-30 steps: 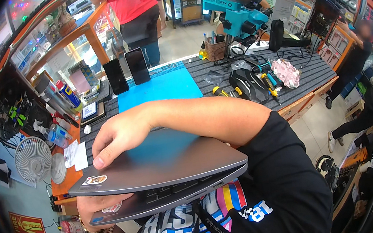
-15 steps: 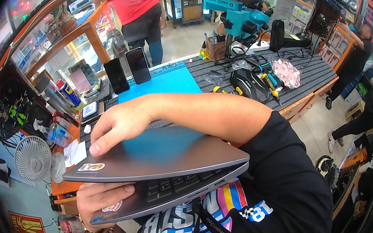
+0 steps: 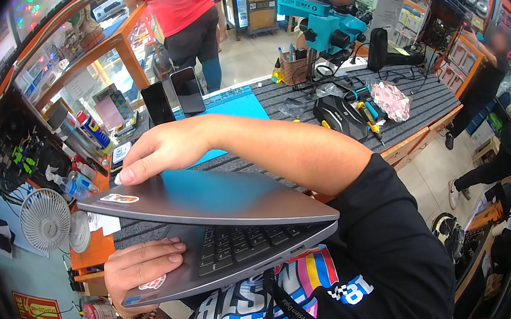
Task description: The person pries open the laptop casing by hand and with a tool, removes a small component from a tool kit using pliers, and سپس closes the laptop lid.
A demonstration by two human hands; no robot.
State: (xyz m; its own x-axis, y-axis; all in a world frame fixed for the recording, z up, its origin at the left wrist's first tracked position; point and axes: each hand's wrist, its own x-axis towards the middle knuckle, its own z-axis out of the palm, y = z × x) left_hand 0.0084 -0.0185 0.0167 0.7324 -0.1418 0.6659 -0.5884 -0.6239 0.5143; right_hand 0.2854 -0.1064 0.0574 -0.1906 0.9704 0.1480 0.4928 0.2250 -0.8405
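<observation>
One laptop [image 3: 226, 207] at six o'clock seems mid-opening, right hand [image 3: 150, 156] at its ten-o'clock lid [image 3: 199, 195] edge, grip unclear, left hand [image 3: 141, 266] fingers together on its base [image 3: 184, 282], steadying apparently needed next.

Showed a smooth, satin, metal-like finish on the laptop lid [image 3: 228, 195]. Presented matt, plastic-like keys at the keyboard [image 3: 247, 246]. Bore a ribbed, carpet-like texture over the tabletop [image 3: 433, 93], with smooth, wood-look edging [image 3: 415, 135]. Displayed a smooth, rubber-like surface on the blue mat [image 3: 243, 107], glossy faces on the phones [image 3: 188, 92], rough weave on the basket [image 3: 294, 72], and matt cloth at the sleeve [image 3: 391, 226].
</observation>
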